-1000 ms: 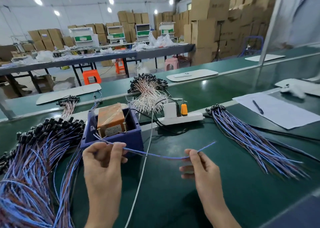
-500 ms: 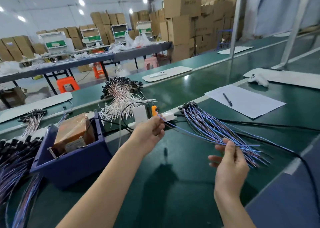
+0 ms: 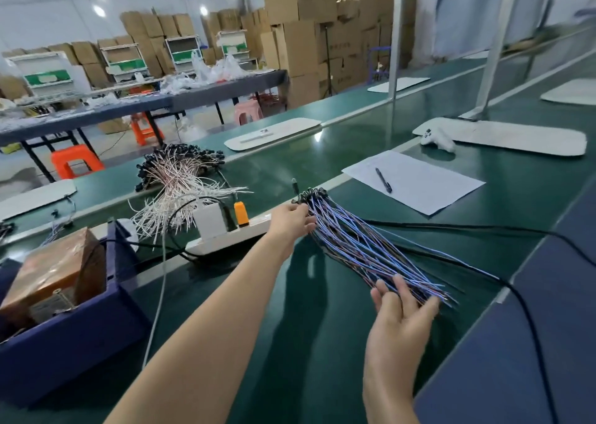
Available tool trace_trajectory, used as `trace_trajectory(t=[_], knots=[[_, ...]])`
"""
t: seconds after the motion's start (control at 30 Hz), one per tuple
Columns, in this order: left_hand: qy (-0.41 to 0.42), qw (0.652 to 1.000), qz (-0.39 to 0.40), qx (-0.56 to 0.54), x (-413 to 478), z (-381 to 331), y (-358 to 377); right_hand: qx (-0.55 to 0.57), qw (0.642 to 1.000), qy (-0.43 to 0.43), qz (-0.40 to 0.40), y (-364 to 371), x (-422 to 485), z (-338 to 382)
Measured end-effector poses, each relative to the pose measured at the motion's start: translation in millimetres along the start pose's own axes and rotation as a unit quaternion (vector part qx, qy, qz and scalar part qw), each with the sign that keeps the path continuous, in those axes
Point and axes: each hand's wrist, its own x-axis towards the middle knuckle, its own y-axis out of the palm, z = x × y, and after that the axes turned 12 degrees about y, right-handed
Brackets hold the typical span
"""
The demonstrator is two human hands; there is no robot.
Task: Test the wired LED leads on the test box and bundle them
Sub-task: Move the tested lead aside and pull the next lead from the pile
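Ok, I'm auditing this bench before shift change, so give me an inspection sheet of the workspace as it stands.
Surface: green bench mat.
Job's things: blue-wired LED bundle lies fanned on the mat; test box at left; white-wired bundle behind.
Clutter: paper sheet with pen on it; white object beyond.
Grippers: left hand touches the bundle's head end, grip unclear; right hand, fingers straight, touches the wire tips.
Cables: power strip with plugs; black cable beside the bundle; white cable.
Surroundings: cardboard boxes, orange stool, long table.
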Motion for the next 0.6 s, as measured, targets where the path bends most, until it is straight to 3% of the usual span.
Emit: trace_trajectory(t=[0.2, 0.33, 0.6], knots=[[0.073, 0.992, 0.037, 0.092, -5.2, 3.1, -10.8, -0.026, 1.000, -0.007, 0.003, 4.1, -10.1, 3.3], [0.068, 0.994, 0.062, 0.059, -22.4, -7.6, -31.7, -0.115, 0.990, -0.051, 0.071, 12.1, -18.8, -3.9], [0.121, 0.982, 0.120, 0.086, -109.2, -21.5, -119.8, -0.334, 0.891, -0.198, 0.237, 42.4, -54.4, -22.5]])
